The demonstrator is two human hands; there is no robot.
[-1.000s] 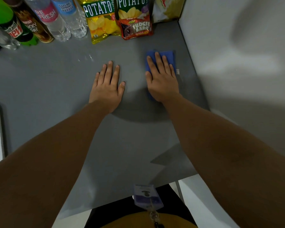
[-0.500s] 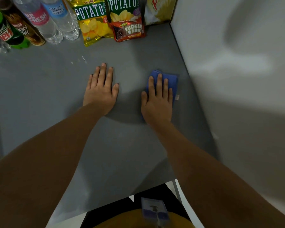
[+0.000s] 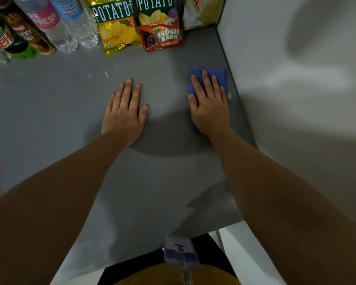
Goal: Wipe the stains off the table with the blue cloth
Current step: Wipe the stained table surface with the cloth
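Observation:
The folded blue cloth lies on the grey table near its right edge. My right hand presses flat on the cloth, fingers spread, covering most of it. My left hand rests palm down on the bare table to the left, holding nothing. A few small wet marks glint on the table beyond my left hand.
Along the back stand several bottles, two potato chip bags and a fudge bar pack. A white wall borders the table's right side. A badge hangs at my waist by the near edge.
My right hand slid the cloth toward me half a second ago, then pushed it away again along the right edge. My left hand stayed planted.

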